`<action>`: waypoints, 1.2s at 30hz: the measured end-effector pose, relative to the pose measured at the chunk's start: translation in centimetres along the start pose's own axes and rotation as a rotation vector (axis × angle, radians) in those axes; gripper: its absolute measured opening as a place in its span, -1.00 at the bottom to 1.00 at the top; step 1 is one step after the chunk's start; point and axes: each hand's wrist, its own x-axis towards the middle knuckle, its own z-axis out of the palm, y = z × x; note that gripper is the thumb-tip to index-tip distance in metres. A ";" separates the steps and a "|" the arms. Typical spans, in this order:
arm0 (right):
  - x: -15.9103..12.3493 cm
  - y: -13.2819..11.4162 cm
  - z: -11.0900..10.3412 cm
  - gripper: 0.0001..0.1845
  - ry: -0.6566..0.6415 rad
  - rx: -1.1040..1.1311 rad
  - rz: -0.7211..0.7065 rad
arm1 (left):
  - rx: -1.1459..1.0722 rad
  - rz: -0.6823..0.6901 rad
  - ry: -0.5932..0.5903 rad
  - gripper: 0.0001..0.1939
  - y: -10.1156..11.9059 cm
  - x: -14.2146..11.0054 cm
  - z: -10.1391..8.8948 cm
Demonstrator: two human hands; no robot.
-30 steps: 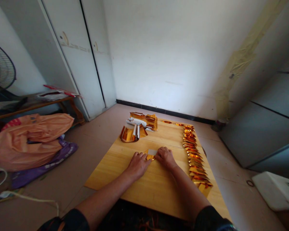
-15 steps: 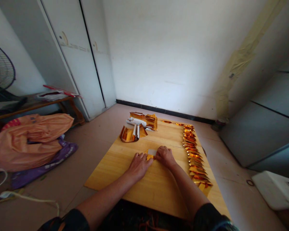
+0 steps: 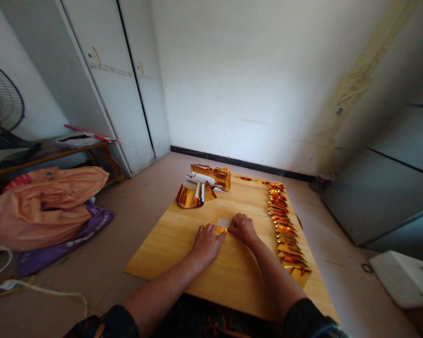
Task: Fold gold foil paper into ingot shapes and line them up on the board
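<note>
A small sheet of gold foil paper (image 3: 221, 230) with a pale inner side lies partly folded on the wooden tabletop (image 3: 169, 249). My left hand (image 3: 207, 241) presses on its left part, fingers closed over the edge. At the sheet's right edge, my right hand (image 3: 243, 228) pinches the paper between bent fingers. The fingers cover much of the sheet's near side. Along the table's right side runs a row of folded gold paper pieces (image 3: 284, 220), packed one against another.
Curled gold sheets (image 3: 190, 195) and a stack of gold paper (image 3: 222, 178) sit at the table's far left. An orange bag (image 3: 49, 202) and a purple bag (image 3: 66, 241) lie on the floor at left. A white box (image 3: 405, 277) stands at right.
Both hands stay on the gold paper with only slight shifts of the fingers. The near fold of the sheet looks a little narrower at its right end.
</note>
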 end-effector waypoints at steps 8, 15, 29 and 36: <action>0.8 -1.3 -0.8 -0.72 -0.102 -0.092 0.078 | 0.006 -0.035 -0.037 -0.66 0.2 -0.1 -0.1; 1.4 -0.8 -0.7 -0.82 -0.077 -0.050 0.146 | 0.000 -0.048 -0.072 -0.66 0.4 -0.1 -0.7; 0.6 -0.8 -0.9 -0.81 -0.090 0.031 0.193 | -0.054 -0.064 -0.064 -0.66 0.4 -0.1 -0.4; 0.3 1.1 -0.7 -0.72 -0.042 0.050 0.098 | -0.044 -0.107 -0.020 -0.70 0.8 0.0 -0.3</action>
